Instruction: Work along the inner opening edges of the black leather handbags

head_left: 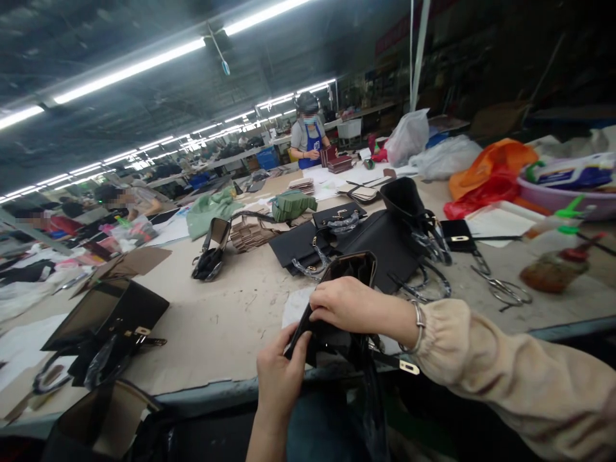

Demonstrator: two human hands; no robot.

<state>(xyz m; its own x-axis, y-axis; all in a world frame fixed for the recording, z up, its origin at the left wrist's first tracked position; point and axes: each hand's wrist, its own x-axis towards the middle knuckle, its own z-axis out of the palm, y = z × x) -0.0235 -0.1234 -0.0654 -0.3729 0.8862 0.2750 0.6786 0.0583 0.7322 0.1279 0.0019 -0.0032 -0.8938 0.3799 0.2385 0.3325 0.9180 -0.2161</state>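
Note:
A small black handbag (353,264), its mouth open upward, is held at the table's front edge, and its strap hangs down below. My left hand (282,362) pinches the bag's left edge between thumb and fingers. Reaching across the bag, my right hand (344,305) has its fingers curled at the same edge, just above my left thumb. A gold clasp (409,366) dangles on a strap at the lower right. Black flap pieces (296,247) with wrapped handles lie just behind the bag.
More black bags stand on the table (216,321), one at left (115,314), one behind (212,250). Scissors (505,289), a brown glue bottle (553,269) and a purple basin (577,199) are at right. Across the table stands a person in a blue apron (312,144).

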